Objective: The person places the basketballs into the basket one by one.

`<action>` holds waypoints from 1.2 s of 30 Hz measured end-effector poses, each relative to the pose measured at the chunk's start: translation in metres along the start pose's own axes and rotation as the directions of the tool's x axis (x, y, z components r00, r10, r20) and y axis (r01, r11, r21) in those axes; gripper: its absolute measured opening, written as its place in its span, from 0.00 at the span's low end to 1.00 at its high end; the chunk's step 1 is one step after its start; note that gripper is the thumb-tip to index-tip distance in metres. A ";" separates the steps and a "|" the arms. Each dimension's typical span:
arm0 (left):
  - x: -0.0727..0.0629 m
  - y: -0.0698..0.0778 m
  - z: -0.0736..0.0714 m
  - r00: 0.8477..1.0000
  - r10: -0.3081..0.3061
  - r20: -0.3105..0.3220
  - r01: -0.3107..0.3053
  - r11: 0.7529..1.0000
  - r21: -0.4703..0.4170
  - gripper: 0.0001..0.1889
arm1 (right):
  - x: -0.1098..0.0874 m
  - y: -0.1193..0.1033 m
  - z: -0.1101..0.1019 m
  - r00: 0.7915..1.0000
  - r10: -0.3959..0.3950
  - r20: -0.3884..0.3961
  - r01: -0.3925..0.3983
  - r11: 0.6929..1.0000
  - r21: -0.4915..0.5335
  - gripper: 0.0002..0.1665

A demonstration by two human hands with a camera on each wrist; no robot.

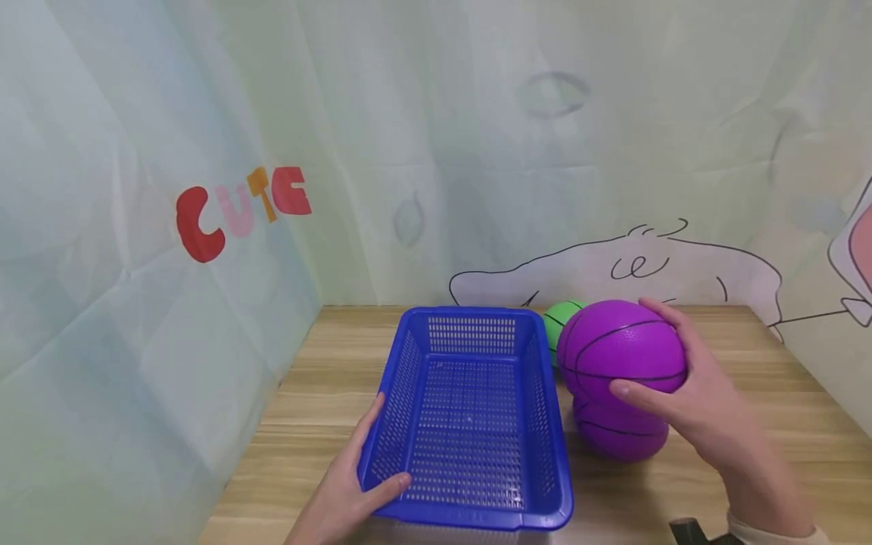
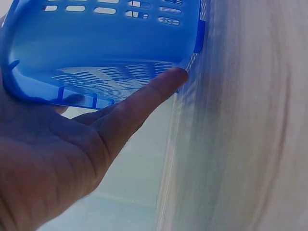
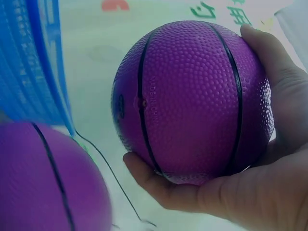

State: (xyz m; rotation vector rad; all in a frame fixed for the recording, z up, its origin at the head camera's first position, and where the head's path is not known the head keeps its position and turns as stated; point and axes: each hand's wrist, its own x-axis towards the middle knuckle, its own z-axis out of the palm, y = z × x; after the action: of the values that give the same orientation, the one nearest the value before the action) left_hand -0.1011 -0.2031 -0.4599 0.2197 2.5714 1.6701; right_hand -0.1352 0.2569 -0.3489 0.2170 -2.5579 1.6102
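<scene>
A blue plastic basket [image 1: 470,517] with slotted walls sits on the wooden table, nothing inside it. My left hand [image 1: 344,481] grips its front left corner, thumb over the rim and fingers along the outer side. In the left wrist view the basket [image 2: 106,36] appears tilted beside the hand. My right hand [image 1: 711,405] holds a purple toy basketball [image 1: 620,341] to the right of the basket, thumb and fingers spread round it. Below the held ball lies a second purple ball [image 1: 623,439]. Partly hidden behind them is a green ball [image 1: 560,313].
The wooden table [image 1: 300,439] extends on both sides of the basket. Printed fabric walls [image 1: 436,151] enclose it at the back and sides. A small dark object [image 1: 688,530] shows near the right wrist at the bottom.
</scene>
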 end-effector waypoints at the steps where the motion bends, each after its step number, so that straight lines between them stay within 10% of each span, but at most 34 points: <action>1: 0.000 0.000 0.000 1.000 -0.002 0.000 0.002 1.000 0.001 0.58 | 0.001 -0.002 0.006 1.000 -0.010 0.009 0.010 1.000 0.010 0.66; 13: 0.000 0.001 0.000 1.000 -0.019 0.001 0.019 1.000 -0.010 0.58 | 0.012 -0.005 0.060 0.983 -0.156 0.097 0.138 0.976 0.166 0.72; 20: 0.000 0.002 0.001 0.999 -0.040 -0.007 0.040 0.999 -0.025 0.58 | 0.016 0.000 0.089 0.931 -0.281 0.233 0.234 0.950 0.207 0.73; 28: -0.001 0.003 0.001 0.999 -0.052 -0.008 0.052 0.998 -0.024 0.58 | 0.011 0.005 0.114 0.900 -0.298 0.319 0.270 0.954 0.129 0.74; 36: -0.001 0.003 0.000 1.000 -0.024 0.001 0.024 1.000 -0.016 0.57 | 0.005 0.008 0.128 0.916 -0.231 0.329 0.251 0.968 -0.018 0.79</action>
State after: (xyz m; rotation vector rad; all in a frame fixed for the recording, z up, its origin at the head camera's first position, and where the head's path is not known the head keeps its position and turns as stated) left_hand -0.0998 -0.2020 -0.4568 0.1881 2.5493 1.6816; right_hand -0.1439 0.1443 -0.4102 0.8227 -2.6695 1.5084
